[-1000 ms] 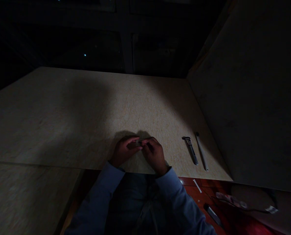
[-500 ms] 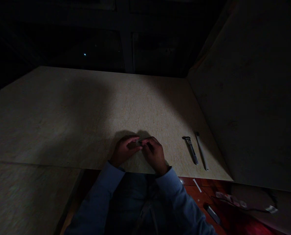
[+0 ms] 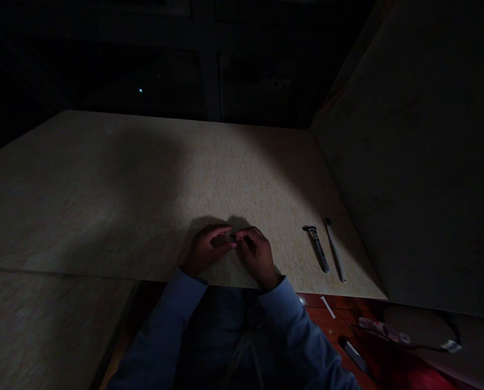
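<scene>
My left hand [image 3: 204, 251] and my right hand [image 3: 258, 255] meet near the front edge of a pale marble-patterned table [image 3: 144, 184]. Both hands have their fingers curled and pinch a small flat object [image 3: 231, 236] between them; the dim light hides what it is. Blue sleeves cover both forearms. A safety razor [image 3: 318, 248] lies on the table to the right of my right hand, with a thin white stick [image 3: 335, 250] beside it.
A tall pale panel [image 3: 408, 162] stands along the table's right side. Below the table edge, on a red floor [image 3: 388, 368], lie a small white strip [image 3: 328, 307], a dark flat item [image 3: 352, 352] and a patterned strip [image 3: 382, 329]. The background is dark.
</scene>
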